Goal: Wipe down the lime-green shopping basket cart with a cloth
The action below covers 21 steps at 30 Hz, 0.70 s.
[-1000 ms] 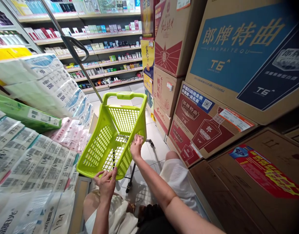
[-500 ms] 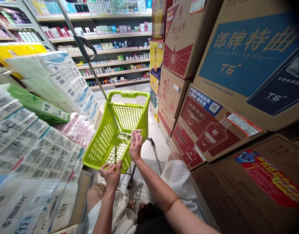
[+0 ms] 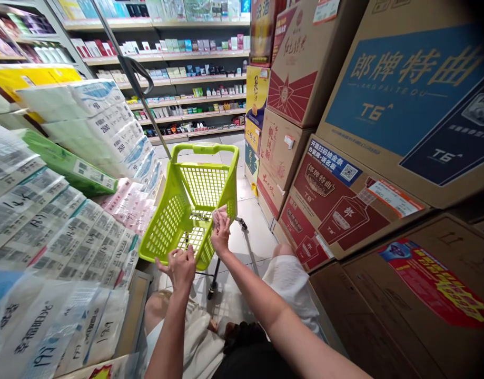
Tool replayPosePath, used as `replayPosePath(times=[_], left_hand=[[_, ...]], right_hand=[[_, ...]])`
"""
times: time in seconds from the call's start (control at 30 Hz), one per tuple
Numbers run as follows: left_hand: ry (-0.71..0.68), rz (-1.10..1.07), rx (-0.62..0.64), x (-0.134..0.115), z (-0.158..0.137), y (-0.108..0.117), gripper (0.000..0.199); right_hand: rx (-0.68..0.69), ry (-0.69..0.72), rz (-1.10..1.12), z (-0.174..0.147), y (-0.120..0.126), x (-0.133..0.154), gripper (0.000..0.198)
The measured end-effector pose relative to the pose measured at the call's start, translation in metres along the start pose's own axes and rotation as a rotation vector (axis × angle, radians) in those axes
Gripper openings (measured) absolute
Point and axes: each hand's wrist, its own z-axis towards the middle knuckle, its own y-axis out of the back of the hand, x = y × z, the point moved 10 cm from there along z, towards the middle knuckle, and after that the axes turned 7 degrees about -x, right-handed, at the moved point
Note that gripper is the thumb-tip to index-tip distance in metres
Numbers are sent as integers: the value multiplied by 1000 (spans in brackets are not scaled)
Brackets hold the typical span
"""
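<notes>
A bright green shopping basket point(image 3: 163, 226) with perforated walls sits tilted on a wheeled cart frame in front of me. No goods show inside it. My right hand point(image 3: 220, 234) is closed on a small pinkish cloth point(image 3: 220, 215) at the basket's right side wall. My left hand point(image 3: 180, 267) is at the near rim, its fingers curled over the edge into the basket and its thumb out to the left. The fingers partly hide that rim. Both forearms reach forward above my knees.
Stacked cartons point(image 3: 356, 195) line the right side. Wrapped tissue packs point(image 3: 68, 237) are piled on the left, with a green pack point(image 3: 71, 163) among them. A metal pole point(image 3: 149, 113) with a dark handle rises behind the basket. Product shelves point(image 3: 202, 79) stand at the back.
My left hand has moved up a little, its fingers reaching further over the near rim. My right hand stays at the right wall with the cloth. The basket has shifted slightly.
</notes>
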Motion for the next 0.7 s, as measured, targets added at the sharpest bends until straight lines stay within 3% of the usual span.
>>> replayPosePath(times=[0.1,0.17,0.33,0.4,0.5,0.57,0.7], left_hand=[[6,80,-9,7,16,0,44],[-9,84,51,8,23,-9,40],[8,75,113,8,30,-21,38],[20,95,126,7,30,-22,39],[32,129,145,7,31,-23,39],[26,145,141,6,32,-24,39],[19,166,111,-1,32,-29,40]], right_hand=[[7,-192,-44,-4,-2,-32,62],[19,-248,-63,-4,-7,-36,56],[7,63,-13,-5,-20,16,67],[17,29,-1,-10,-23,8,68],[47,-198,-22,-14,-27,-30,56],[46,-260,-33,-12,-29,-39,50],[13,-64,30,-3,-28,1,62]])
